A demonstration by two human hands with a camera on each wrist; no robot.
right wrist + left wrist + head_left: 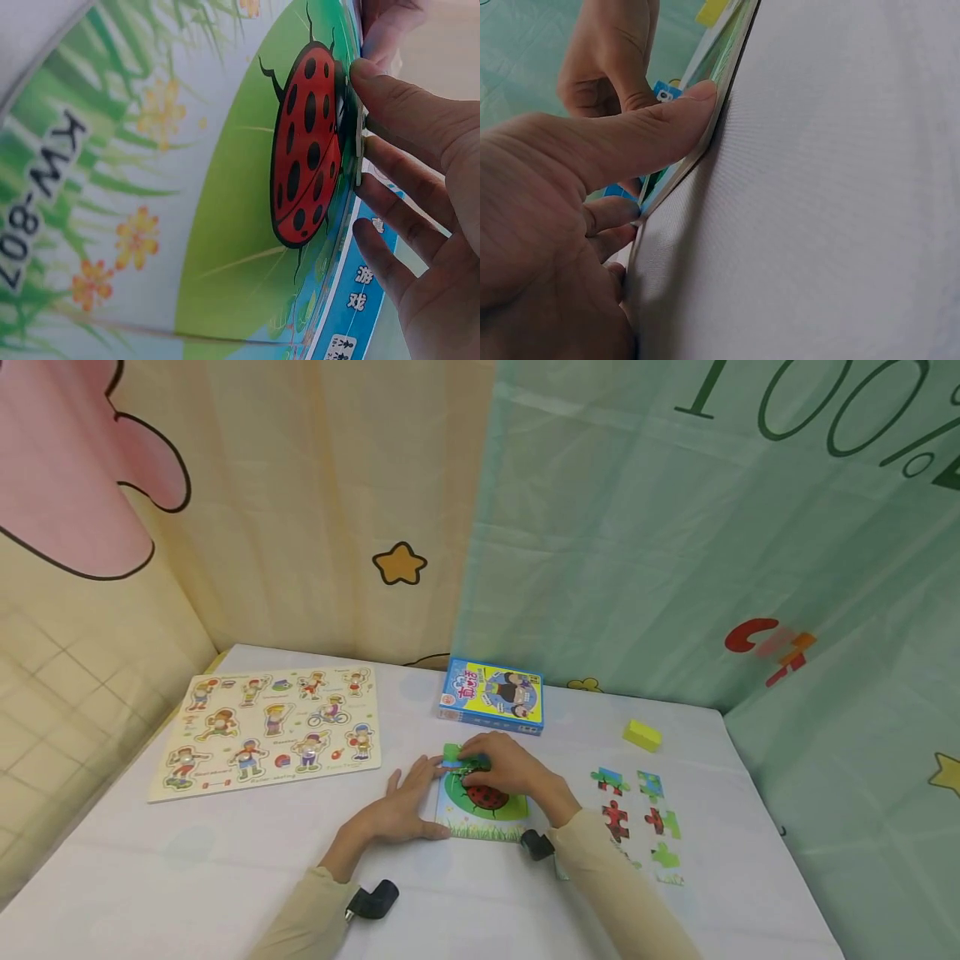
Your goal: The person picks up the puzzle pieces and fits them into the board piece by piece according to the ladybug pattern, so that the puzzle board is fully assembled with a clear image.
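Observation:
The ladybug puzzle board (487, 831) lies flat, its ladybug picture (307, 142) large in the right wrist view. My left hand (401, 810) rests at the board's left side, fingers spread; its thumb (667, 124) touches the board's edge. Over the board's upper part, my right hand (513, 768) pinches a thin puzzle piece (359, 150) between thumb and fingers. The piece's face is mostly hidden by the hand. A green piece (452, 752) shows at the board's upper left corner.
Several loose puzzle pieces (615, 820) lie to the right of the board. A blue and yellow box (491, 695) stands behind it, with a yellow block (642, 735) at the back right. A wooden board with sports figures (270, 731) lies on the left.

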